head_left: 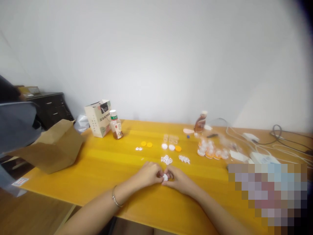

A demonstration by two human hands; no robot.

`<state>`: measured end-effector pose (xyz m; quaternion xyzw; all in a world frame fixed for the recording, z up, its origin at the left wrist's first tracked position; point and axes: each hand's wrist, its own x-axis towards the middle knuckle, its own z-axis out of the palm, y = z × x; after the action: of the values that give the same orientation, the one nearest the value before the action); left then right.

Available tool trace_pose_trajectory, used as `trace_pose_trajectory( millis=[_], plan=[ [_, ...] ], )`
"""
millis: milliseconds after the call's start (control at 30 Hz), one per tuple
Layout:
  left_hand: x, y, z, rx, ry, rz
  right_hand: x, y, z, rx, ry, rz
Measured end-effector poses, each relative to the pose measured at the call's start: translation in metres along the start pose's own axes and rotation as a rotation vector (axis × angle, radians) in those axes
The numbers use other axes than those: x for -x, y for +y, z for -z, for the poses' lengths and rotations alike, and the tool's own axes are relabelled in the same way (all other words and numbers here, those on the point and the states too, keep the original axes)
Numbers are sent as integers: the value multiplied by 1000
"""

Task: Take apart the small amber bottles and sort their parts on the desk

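Both hands meet over the front middle of the yellow wooden table (pixel 137 192). Between their fingertips is a small white round piece (pixel 165 177), its exact kind too small to make out. My left hand (pixel 151 172) pinches it from the left, and my right hand (pixel 177 179) grips it from the right. Just beyond lie a pile of white cut-out pieces (pixel 166 159) and a second such pile (pixel 184 159). Farther back sit white discs (pixel 171 148), an orange disc (pixel 178 148), two yellow discs (pixel 149 145) and two small white caps (pixel 138 148).
Clear plastic pieces (pixel 171 138) stand behind the discs. At the right are several orange-and-white capped items (pixel 212 150), a brown bottle (pixel 201 121) and cables (pixel 278 133). At the left stand a drink bottle (pixel 115 125), a paper gift bag (pixel 97 119) and a brown paper bag (pixel 58 147).
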<state>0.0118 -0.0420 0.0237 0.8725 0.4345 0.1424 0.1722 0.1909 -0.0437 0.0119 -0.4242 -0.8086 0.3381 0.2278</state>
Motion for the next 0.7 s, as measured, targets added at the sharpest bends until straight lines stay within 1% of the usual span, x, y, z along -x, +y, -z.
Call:
trace_pose_trajectory(
  millis=[100,233,300,367,433,533,600,700],
  plan=[
    [1,3,1,-152,39,-56,0,1,-2,0,16,4],
    [3,9,0,-262,62,-87,1,-1,-2,-3,22,9],
    [3,10,1,-276,64,-90,1,-2,-1,-6,14,2],
    [3,7,5,-236,74,-84,1,-2,0,-6,13,-8],
    [1,-2,14,-187,111,-46,1,-2,0,-5,15,-16],
    [0,-20,31,-199,175,69,2,-2,1,-3,13,-22],
    [0,-31,38,-253,170,135,2,-3,1,2,6,-24],
    [1,-39,40,-322,129,180,3,-4,2,13,-3,-26]
  ],
)
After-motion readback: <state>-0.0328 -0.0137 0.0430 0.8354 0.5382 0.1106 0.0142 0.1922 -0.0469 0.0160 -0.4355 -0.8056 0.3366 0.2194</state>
